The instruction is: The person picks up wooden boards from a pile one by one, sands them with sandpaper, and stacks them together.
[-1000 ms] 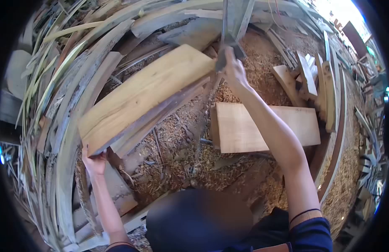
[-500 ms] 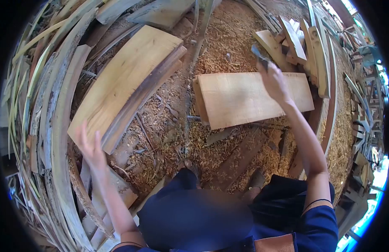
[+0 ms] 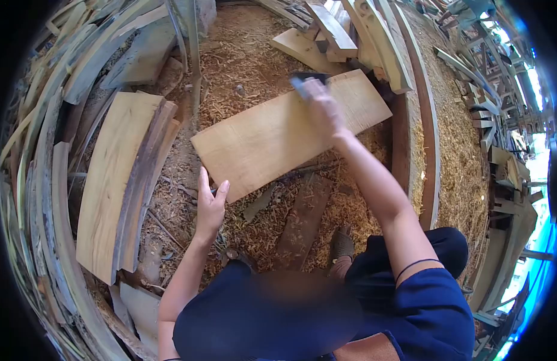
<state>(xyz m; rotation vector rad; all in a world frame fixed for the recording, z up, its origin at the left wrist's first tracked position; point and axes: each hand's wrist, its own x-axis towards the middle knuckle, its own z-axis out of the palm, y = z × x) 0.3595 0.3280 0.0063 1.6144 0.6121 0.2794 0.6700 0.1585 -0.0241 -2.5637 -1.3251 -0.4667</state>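
Note:
A pale, wide board point(image 3: 260, 141) lies at a slant in front of me, its left end nearer to me. My left hand point(image 3: 211, 201) holds its lower left corner, with the thumb and fingers around the edge. Over the board's far edge, right of its middle, my right hand point(image 3: 326, 111) is closed around a dark tool point(image 3: 316, 78) with a bluish part. Motion blurs the tool, and its exact shape cannot be made out. The palm side of my right hand is hidden.
Stacked thick planks point(image 3: 116, 180) lie at the left, beside a heap of long slats point(image 3: 50, 204). Beams and offcuts point(image 3: 332, 30) are piled at the far right of the board. Wood shavings point(image 3: 230, 66) cover the ground, with a dark plank point(image 3: 305, 222) near my feet.
My left hand has moved from beside the stacked planks to the board's corner and taken hold of it. The board now lies at a steeper slant. The view has turned towards the right.

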